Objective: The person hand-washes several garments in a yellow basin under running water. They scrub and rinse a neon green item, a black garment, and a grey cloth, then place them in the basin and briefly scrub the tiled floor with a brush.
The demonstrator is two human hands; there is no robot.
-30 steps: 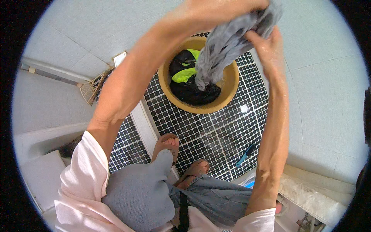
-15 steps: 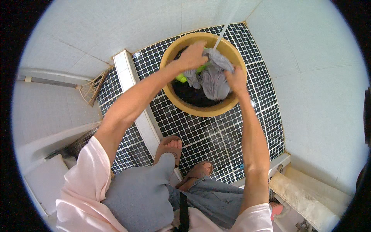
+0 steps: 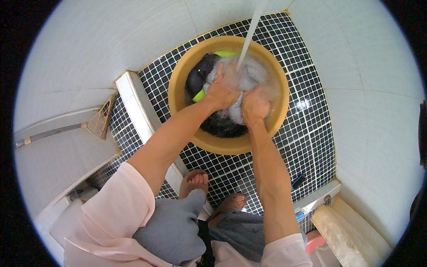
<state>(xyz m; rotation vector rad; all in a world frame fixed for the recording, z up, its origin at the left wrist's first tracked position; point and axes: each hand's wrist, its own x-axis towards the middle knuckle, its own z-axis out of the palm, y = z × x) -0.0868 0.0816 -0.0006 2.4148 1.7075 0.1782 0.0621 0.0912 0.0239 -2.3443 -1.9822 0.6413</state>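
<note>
A round yellow basin [image 3: 175, 95] on the floor holds water and wet laundry. Inside it, both hands grip a light grey cloth [image 3: 251, 73], partly under splashing water. My left hand [image 3: 222, 92] is closed on its left side, some fingers blurred by the splash. Close beside it, my right hand [image 3: 255, 106] is wrapped round the cloth's near right part. Black fabric [image 3: 224, 127] lies in the water toward the near side, and a dark garment with bright green parts [image 3: 199, 95] sits left of the cloth. A stream of water [image 3: 249, 38] pours from above onto the cloth.
Small black tiles cover the floor [image 3: 307, 129]. A white ledge [image 3: 135, 100] runs left of the basin, with a netted long-handled tool [image 3: 98, 122] beyond it. My feet [image 3: 198, 180] stand near the basin. A dark brush-like object [image 3: 298, 181] lies at the right, near a low sill [image 3: 318, 196].
Both hands have come closer together and lower, pushing the grey cloth down into the water. Earlier they held it raised and apart. The view has shifted, and the basin appears larger.
</note>
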